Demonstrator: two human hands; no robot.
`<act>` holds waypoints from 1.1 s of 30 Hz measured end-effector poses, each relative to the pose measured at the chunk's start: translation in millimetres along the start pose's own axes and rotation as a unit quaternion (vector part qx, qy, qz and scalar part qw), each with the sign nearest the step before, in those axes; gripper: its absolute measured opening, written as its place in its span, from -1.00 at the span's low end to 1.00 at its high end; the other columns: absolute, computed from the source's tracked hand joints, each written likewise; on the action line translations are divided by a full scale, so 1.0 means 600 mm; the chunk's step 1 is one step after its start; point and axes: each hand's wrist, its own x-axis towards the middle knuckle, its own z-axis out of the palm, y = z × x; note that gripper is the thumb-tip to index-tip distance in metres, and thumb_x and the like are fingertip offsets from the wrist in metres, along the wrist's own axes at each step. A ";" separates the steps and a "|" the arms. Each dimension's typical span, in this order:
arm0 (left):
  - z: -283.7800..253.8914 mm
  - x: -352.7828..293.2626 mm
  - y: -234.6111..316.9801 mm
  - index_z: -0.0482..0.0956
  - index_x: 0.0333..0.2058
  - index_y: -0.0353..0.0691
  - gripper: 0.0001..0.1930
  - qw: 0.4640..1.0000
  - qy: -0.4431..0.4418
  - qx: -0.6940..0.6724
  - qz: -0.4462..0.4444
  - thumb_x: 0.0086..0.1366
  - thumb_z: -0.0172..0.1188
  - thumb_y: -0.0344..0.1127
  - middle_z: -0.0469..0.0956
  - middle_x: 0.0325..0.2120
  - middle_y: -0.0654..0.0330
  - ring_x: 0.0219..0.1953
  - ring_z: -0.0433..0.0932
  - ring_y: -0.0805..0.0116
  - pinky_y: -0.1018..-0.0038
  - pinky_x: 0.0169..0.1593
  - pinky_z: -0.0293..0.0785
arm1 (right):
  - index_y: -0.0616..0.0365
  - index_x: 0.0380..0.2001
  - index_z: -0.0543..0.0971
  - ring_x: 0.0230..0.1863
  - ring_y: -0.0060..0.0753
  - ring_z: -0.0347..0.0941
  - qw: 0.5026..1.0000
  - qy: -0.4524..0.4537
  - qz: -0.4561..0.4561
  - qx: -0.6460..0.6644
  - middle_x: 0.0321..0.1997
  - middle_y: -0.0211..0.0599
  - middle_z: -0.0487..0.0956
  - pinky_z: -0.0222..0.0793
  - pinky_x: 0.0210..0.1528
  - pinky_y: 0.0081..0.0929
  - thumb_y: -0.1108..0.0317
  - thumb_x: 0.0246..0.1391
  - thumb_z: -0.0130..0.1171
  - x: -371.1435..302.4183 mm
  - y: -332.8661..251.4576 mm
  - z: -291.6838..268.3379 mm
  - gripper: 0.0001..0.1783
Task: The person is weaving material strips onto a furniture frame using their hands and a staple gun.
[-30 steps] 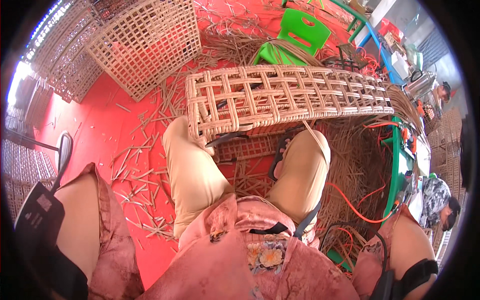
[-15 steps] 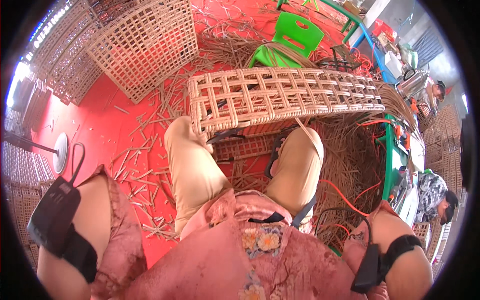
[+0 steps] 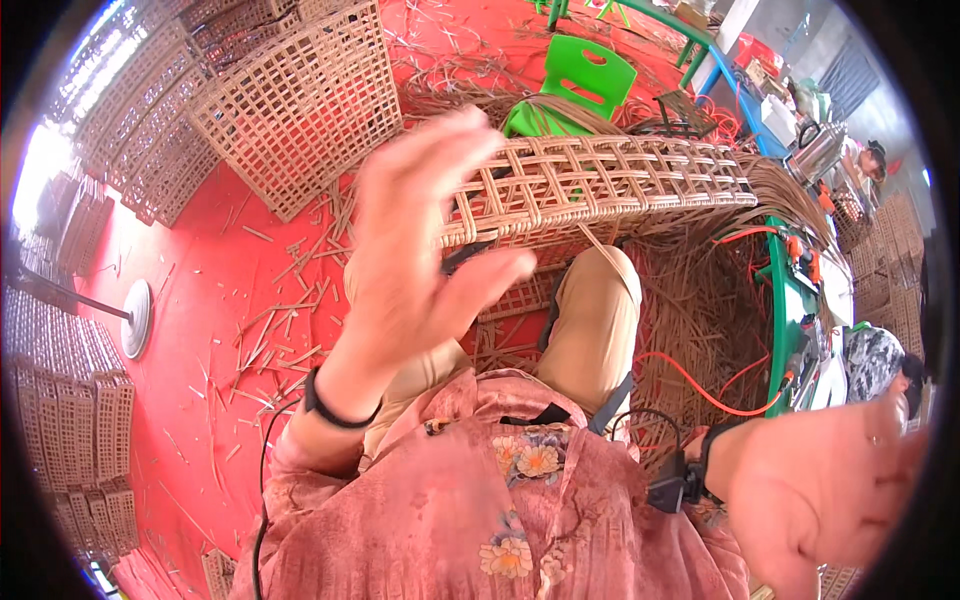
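Observation:
My left hand [image 3: 415,245] is raised in front of the camera, fingers spread, holding nothing; it covers the left end of a woven rattan panel [image 3: 620,180] that rests across my knees. My right hand [image 3: 820,490] is lifted at the lower right, palm open and empty, apart from the panel. A black band sits on each wrist, the right one with a small black box and cable. My beige trousers [image 3: 595,320] and pink flowered shirt fill the lower middle.
A large square lattice panel [image 3: 300,105] leans at the upper left, with more stacked along the left rim. Rattan strips litter the red floor [image 3: 200,330]. A green plastic chair [image 3: 575,85] stands behind the panel. An orange cable [image 3: 700,385] and green bench lie right, near another person [image 3: 880,365].
Both hands have risen from beside my body up into view; the left one now blocks the panel's left end. The panel stays on my knees.

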 end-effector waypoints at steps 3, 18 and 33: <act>0.083 -0.039 -0.042 0.30 0.19 -0.28 -0.20 0.978 -0.169 0.115 -0.041 0.09 0.33 0.08 0.34 0.15 0.00 0.25 0.25 0.04 0.15 0.27 0.18 | 0.41 0.13 0.35 0.24 0.12 0.31 0.994 -0.079 0.038 -0.066 0.20 0.20 0.39 0.37 0.18 -0.05 -0.07 0.26 -0.17 -0.030 0.016 -0.040 -0.30; 0.173 0.014 -0.351 0.28 0.23 0.02 -0.26 0.895 -0.364 0.210 -0.150 0.03 0.32 -0.16 0.35 0.15 0.14 0.23 0.28 0.10 0.17 0.28 0.20 | 0.25 0.13 0.44 0.03 -0.23 0.49 0.717 -0.139 0.640 -0.240 0.06 -0.04 0.54 0.43 0.03 -0.30 0.24 0.08 0.27 -0.454 0.326 -0.151 -0.43; 0.213 0.019 -0.510 0.31 0.22 0.07 -0.34 0.890 -0.355 0.182 -0.221 0.09 0.21 -0.23 0.39 0.09 0.14 0.21 0.30 0.06 0.15 0.28 0.19 | 0.29 0.32 0.16 0.13 0.00 0.41 0.522 -0.252 0.757 -0.302 0.19 0.06 0.42 0.39 0.09 -0.10 0.18 0.14 0.19 -0.728 0.654 -0.121 -0.22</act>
